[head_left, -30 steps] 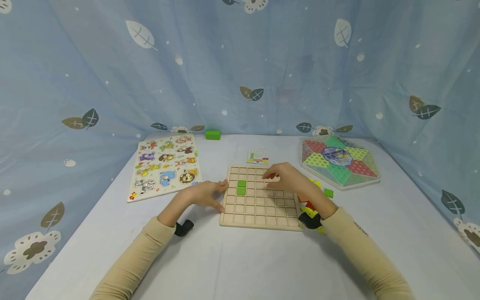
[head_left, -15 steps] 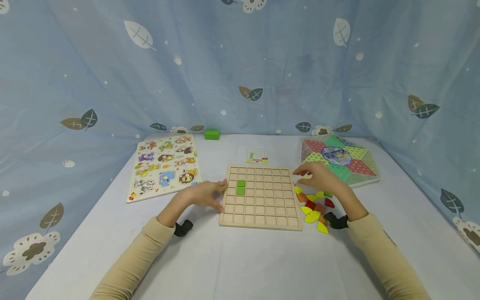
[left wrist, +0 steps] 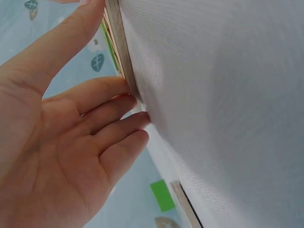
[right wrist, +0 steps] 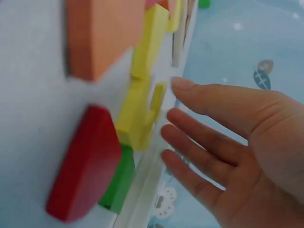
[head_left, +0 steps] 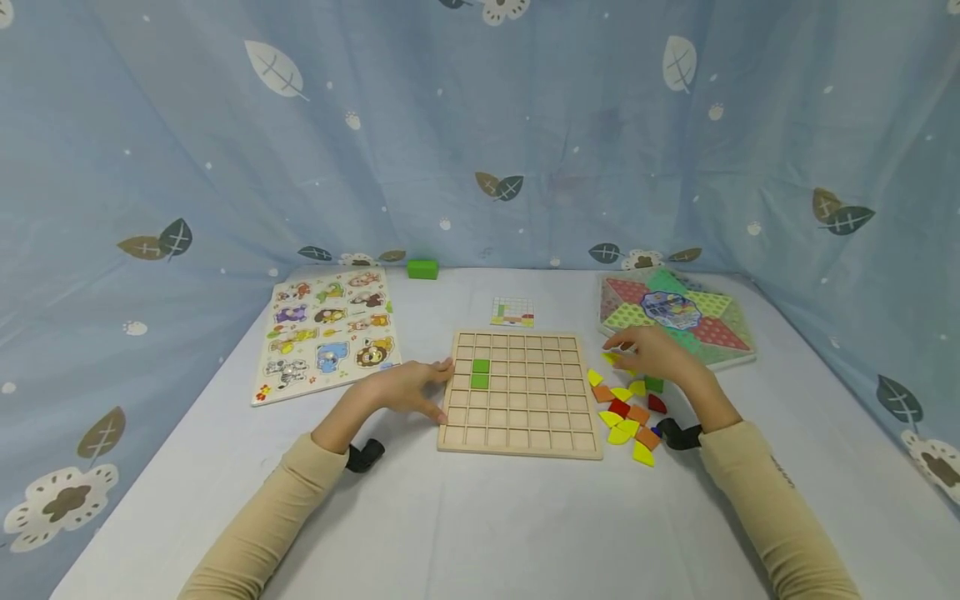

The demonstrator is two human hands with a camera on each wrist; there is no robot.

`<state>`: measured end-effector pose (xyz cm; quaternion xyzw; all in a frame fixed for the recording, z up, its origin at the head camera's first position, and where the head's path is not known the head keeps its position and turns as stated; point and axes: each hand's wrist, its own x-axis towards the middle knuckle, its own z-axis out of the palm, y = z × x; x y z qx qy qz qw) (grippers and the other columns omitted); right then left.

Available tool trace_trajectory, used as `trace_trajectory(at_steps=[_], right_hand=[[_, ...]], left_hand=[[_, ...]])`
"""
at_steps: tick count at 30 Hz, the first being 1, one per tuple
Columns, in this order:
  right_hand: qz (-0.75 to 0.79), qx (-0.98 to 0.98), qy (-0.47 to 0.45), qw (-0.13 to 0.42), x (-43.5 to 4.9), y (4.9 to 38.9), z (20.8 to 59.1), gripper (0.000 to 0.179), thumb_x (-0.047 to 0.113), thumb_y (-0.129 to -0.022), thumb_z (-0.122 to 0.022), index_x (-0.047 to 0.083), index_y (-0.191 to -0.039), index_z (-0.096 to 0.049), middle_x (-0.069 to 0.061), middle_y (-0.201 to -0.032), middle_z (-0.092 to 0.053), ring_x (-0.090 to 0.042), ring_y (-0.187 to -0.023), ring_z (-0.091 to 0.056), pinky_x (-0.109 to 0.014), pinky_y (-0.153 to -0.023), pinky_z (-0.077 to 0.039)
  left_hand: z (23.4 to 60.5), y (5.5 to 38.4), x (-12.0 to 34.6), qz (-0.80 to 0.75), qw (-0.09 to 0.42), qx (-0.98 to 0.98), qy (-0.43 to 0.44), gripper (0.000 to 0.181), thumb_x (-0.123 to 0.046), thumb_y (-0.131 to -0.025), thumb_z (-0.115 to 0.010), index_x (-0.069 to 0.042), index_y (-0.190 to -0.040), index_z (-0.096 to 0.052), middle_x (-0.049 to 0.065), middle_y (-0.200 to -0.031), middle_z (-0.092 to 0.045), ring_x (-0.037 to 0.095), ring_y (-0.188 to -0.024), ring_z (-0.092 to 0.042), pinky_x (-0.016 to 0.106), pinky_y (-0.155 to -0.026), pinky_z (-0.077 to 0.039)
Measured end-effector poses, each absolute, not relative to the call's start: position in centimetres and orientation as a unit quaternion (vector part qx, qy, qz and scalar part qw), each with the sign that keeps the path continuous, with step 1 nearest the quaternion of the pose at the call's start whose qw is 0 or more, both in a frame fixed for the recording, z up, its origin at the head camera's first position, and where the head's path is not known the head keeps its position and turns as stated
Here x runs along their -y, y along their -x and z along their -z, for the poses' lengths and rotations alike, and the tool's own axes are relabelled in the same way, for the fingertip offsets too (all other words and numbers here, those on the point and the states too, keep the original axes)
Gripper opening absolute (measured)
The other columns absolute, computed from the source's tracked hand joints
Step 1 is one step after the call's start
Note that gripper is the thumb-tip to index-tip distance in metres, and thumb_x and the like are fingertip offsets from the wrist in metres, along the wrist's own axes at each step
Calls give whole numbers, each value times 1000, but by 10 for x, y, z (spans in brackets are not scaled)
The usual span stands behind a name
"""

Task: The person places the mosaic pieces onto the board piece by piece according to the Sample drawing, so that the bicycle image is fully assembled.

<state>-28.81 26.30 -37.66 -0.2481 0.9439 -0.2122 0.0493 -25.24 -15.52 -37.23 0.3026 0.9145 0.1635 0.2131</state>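
Note:
A wooden grid board [head_left: 532, 392] lies on the white table, with two green squares [head_left: 481, 373] one above the other in its left part. My left hand [head_left: 408, 387] touches the board's left edge, thumb and fingers spread along it. In the left wrist view, fingertips [left wrist: 137, 102] of that hand rest at the board's side. My right hand [head_left: 660, 354] hovers over the loose pieces right of the board, thumb apart from the fingers, holding nothing. Nearest to it in the right wrist view are yellow pieces [right wrist: 135, 111], a green piece [right wrist: 118, 183] and a red piece [right wrist: 85, 166].
Behind the board lies a small pattern card [head_left: 513, 312]. An animal puzzle board [head_left: 330, 337] is at the left, a green block [head_left: 422, 269] at the back. A star-patterned game box [head_left: 671, 310] stands behind my right hand. Orange pieces [head_left: 647, 438] lie among the loose ones.
My right hand has moved right, from above the board to over the loose pieces, and a little further still since the middle frame. The left hand stays at the board's edge.

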Motion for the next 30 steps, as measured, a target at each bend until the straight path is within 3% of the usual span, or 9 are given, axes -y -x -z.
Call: trace_trajectory(at_steps=[4, 10, 30], right_hand=[[210, -942, 252, 70, -261, 289, 380, 28, 2, -86, -69, -2, -114, -68, -15, -108, -67, -33, -98, -60, -47, -82, -53], [218, -938, 263, 61, -259, 287, 380, 20, -4, -83, -69, 0, -103, -71, -10, -95, -68, -26, -86, -61, -40, -73, -54], [239, -934, 266, 17, -253, 283, 373, 21, -2, -81, -72, -4, -101, -72, -10, -94, -70, -26, -85, -63, -43, -78, -55]], left_hand=[[372, 253, 155, -161, 211, -916, -302, 94, -39, -80, -76, 0, -150, -25, 17, -156, -17, 33, -143, -19, 46, -114, -20], [371, 252, 154, -164, 211, -916, -299, 94, -38, -80, -77, 0, -150, -27, 15, -157, -18, 32, -143, -19, 45, -115, -19], [373, 252, 155, -168, 212, -916, -295, 94, -38, -79, -77, -2, -150, -28, 15, -156, -18, 32, -143, -18, 46, -115, -20]])
